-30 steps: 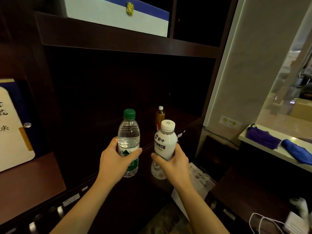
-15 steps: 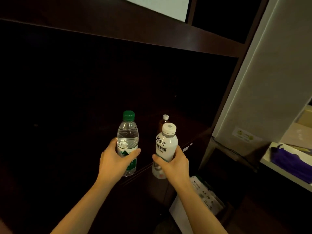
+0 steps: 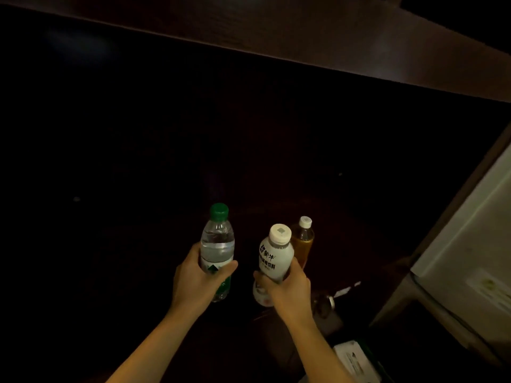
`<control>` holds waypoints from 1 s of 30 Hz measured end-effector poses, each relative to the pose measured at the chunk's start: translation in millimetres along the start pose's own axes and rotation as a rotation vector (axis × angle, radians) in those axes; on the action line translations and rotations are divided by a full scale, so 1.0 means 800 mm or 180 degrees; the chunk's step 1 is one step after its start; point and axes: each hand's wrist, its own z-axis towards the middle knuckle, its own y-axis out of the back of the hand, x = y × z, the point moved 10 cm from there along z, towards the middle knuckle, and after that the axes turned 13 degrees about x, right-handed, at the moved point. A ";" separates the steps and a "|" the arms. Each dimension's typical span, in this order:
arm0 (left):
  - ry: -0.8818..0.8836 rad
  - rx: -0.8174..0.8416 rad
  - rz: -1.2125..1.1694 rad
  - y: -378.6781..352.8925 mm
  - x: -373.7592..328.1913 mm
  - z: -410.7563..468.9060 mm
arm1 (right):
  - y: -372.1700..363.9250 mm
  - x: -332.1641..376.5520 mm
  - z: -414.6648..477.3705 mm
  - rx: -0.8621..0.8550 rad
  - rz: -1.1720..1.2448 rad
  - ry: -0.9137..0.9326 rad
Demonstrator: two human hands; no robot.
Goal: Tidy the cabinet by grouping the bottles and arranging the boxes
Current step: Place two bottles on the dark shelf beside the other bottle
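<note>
My left hand [image 3: 197, 283] grips a clear water bottle [image 3: 217, 241] with a green cap, held upright in front of a dark cabinet compartment. Beside it, my right hand [image 3: 287, 290] grips a white milk-drink bottle [image 3: 275, 255] with a white cap, tilted slightly. Just behind the white bottle an amber tea bottle [image 3: 303, 240] with a white cap stands on the dark shelf [image 3: 345, 261]. The two held bottles are a little apart and hover near the shelf's front edge.
The board of the shelf above [image 3: 304, 37] runs across the top. A pale wall panel [image 3: 470, 258] borders the cabinet on the right. A white box [image 3: 356, 357] lies low at the right, below the shelf. The compartment's interior is very dark.
The view has closed in on the compartment and tipped down; the boxes above and the counter at right have left the frame. Both hands have carried their bottles nearer the tea bottle.
</note>
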 end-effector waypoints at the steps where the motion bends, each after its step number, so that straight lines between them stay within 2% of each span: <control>1: 0.0018 -0.0067 -0.0001 -0.004 0.004 0.002 | -0.002 -0.009 0.012 0.0073 0.0050 0.0005; 7: 0.0162 -0.0333 0.0097 -0.027 0.027 0.006 | -0.020 -0.046 0.063 0.0487 0.0098 0.0037; 18: 0.0276 -0.0680 0.0296 -0.045 0.046 0.005 | -0.039 -0.068 0.096 0.0922 0.0191 0.0156; 30: 0.0406 -0.0504 0.0284 -0.054 0.056 0.008 | -0.047 -0.068 0.092 0.1355 0.0225 0.0233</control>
